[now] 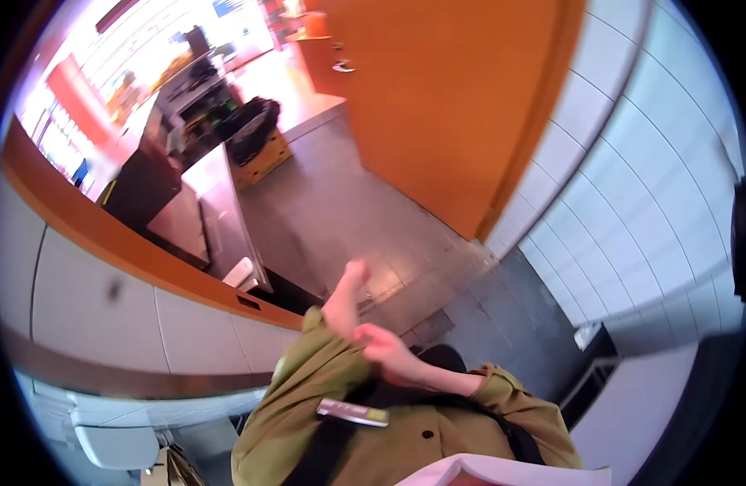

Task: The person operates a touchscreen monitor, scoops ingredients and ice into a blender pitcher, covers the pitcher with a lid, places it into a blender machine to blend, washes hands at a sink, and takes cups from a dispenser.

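My left hand (353,279) is held out above the floor, rounded and slightly blurred, with its fingers folded in and nothing visible in them. The rolled cuff of the olive left sleeve (328,356) sits on that forearm. Against the forearm, close to this cuff, is my right hand (383,347), its fingers curled together; whatever they grip is hidden. A name badge (353,411) and dark straps (328,449) lie across the olive shirt (417,441).
An orange door (454,97) stands open ahead. Beyond the doorway are a counter (219,202) and a crate (264,162) with a black bag. White tiled walls (640,194) rise at right; a white dispenser (118,445) and paper bag (174,470) are lower left.
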### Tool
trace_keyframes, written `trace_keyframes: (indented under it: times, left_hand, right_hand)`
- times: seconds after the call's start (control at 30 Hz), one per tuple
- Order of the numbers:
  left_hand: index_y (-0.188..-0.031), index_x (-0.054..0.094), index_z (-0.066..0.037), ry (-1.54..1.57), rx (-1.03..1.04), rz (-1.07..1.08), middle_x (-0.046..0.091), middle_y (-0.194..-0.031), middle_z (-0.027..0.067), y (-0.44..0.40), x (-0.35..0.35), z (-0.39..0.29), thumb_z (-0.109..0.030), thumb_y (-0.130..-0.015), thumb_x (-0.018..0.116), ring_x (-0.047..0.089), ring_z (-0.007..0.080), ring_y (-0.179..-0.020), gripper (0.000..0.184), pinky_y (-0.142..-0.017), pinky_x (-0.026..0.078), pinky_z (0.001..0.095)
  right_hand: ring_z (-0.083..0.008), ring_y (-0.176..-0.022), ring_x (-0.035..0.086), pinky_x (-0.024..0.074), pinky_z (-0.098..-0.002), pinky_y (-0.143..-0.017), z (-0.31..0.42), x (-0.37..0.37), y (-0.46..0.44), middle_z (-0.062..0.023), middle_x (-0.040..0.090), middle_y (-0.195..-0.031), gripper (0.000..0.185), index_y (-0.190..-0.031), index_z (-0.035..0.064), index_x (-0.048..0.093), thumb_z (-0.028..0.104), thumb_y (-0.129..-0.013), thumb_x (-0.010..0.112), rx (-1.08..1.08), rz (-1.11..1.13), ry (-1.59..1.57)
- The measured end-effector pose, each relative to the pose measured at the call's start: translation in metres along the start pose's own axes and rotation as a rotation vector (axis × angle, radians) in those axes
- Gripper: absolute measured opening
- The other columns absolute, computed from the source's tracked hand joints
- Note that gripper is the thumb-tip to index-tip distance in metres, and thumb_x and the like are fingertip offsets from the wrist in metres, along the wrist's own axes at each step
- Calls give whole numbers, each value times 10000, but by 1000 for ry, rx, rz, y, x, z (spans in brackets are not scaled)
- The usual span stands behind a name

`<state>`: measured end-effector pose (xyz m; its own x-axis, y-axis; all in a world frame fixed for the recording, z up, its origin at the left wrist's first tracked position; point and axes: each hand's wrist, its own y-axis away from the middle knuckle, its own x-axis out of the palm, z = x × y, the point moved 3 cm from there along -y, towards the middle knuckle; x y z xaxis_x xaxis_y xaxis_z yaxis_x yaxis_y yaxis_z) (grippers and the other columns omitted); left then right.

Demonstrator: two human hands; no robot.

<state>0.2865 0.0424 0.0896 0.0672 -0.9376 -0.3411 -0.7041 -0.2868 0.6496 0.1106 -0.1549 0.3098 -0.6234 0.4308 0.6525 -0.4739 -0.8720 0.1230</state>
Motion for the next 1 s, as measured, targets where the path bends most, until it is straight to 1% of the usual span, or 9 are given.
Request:
trace_keyframes:
  times: [0.07,0.2,0.37,0.43,0.7,0.8,0.83,0.93,1.0]
  left_hand:
    - [-961,522,-61,998,-62,-315,582,-840,80,-46,-28,6,-181,-818,443,569,190,-694,202,-557,463,318]
    - [-1047,475,-51,1104,96,1,560,-947,99,-135,-96,-126,-181,-821,463,564,199,-791,260,-637,470,306]
    - [-1024,490,-50,1371,111,-393,576,-963,109,-246,-228,-146,-158,-804,479,585,202,-773,246,-615,477,301]
    - [-1004,497,-65,1299,-70,-415,577,-917,95,-257,-286,-139,-148,-796,478,584,200,-763,225,-583,467,296]
    - [-733,510,-120,1880,-3,-922,561,-630,5,-315,-496,-53,-103,-744,416,552,149,-563,97,-493,453,310]
    - [-695,509,-112,1532,671,-429,555,-614,3,-376,-560,-29,-133,-743,435,533,141,-544,91,-494,444,315]
    - [-679,513,-104,1965,2,-917,562,-636,5,-376,-566,-70,-146,-751,446,538,141,-579,107,-536,451,311]
    - [-719,553,-94,1914,454,-683,591,-698,19,-410,-629,-130,-132,-739,565,558,148,-659,45,-580,453,282]
    - [-837,568,-78,1866,516,-736,591,-747,40,-396,-679,-205,-150,-760,557,558,144,-662,106,-595,450,264]
  right_hand:
    - [-87,-758,490,399,-231,-646,4,-17,-48,4,481,-867,251,-925,34,450,4,-676,461,-64,-21,94]
    - [-200,-704,538,432,-298,-585,105,-72,-153,-80,502,-847,236,-918,17,450,72,-702,526,-702,-399,1279]
    - [-311,-726,520,437,-353,-643,148,-123,-291,-151,495,-845,296,-967,-6,448,126,-718,539,-433,143,921]
    - [-273,-798,520,427,-335,-706,170,-118,-345,-155,490,-891,349,-1014,-1,429,89,-696,541,-443,297,825]
    - [-139,-927,490,387,-266,-773,183,-91,-559,-108,505,-991,382,-1049,17,386,-6,-684,496,-17,615,451]
    - [-122,-986,437,343,-249,-836,172,-82,-642,-69,476,-1037,421,-1104,35,343,-48,-705,445,325,909,132]
    - [-123,-1007,425,332,-251,-854,174,-82,-666,-67,469,-1046,415,-1102,34,344,-52,-708,441,547,980,42]
    - [-128,-1009,430,327,-271,-879,177,-82,-747,-65,472,-1063,425,-1165,39,342,7,-767,484,489,1172,168]
    - [-146,-966,470,350,-276,-873,203,-74,-813,-72,482,-1067,406,-1159,31,365,19,-776,500,432,1202,501]
